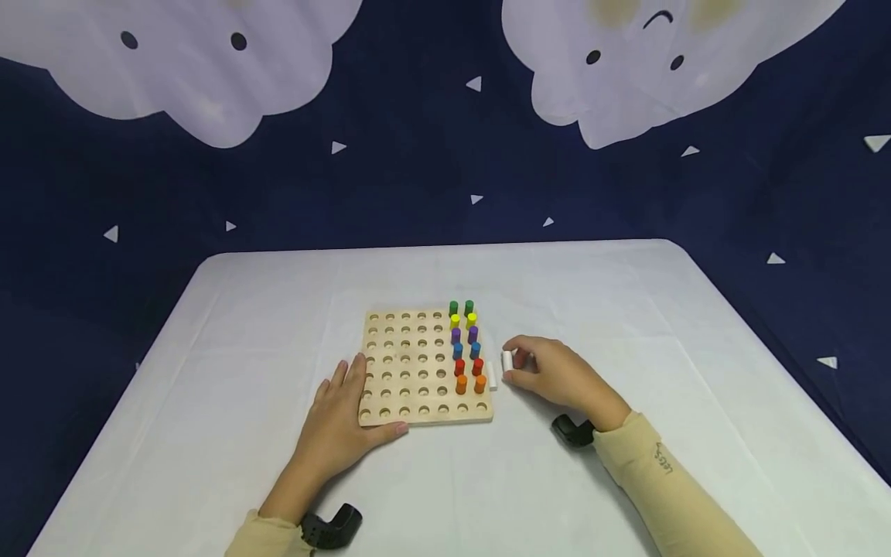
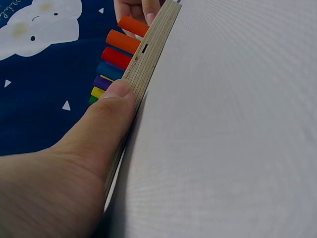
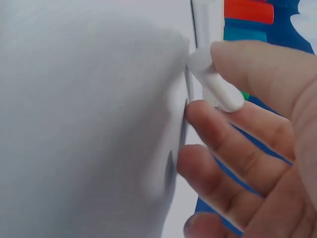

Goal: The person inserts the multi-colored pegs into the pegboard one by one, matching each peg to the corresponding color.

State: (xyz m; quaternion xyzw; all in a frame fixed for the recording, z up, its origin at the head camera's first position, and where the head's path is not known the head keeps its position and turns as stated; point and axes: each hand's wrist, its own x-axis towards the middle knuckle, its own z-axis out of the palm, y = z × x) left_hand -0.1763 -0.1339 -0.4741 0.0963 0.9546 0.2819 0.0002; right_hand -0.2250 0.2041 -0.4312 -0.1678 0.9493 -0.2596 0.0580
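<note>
A wooden pegboard [image 1: 414, 367] with rows of round holes lies flat on the table. Pairs of coloured pegs stand upright in its two rightmost columns: green, yellow [image 1: 455, 321], purple, blue, red and orange [image 1: 462, 384]. My left hand [image 1: 336, 425] rests at the board's near left corner, fingers on the left edge and thumb [image 2: 114, 106] against the near edge. To the right of the board, my right hand [image 1: 557, 374] pinches a white peg [image 3: 218, 82] between thumb and fingers. A second white peg [image 1: 492, 377] lies alongside the board's right edge.
A white cloth covers the table [image 1: 278, 302]. Black devices are strapped at the left wrist [image 1: 332, 527] and the right wrist [image 1: 573, 431]. Behind the table hangs a dark blue backdrop [image 1: 418, 186] with clouds and triangles.
</note>
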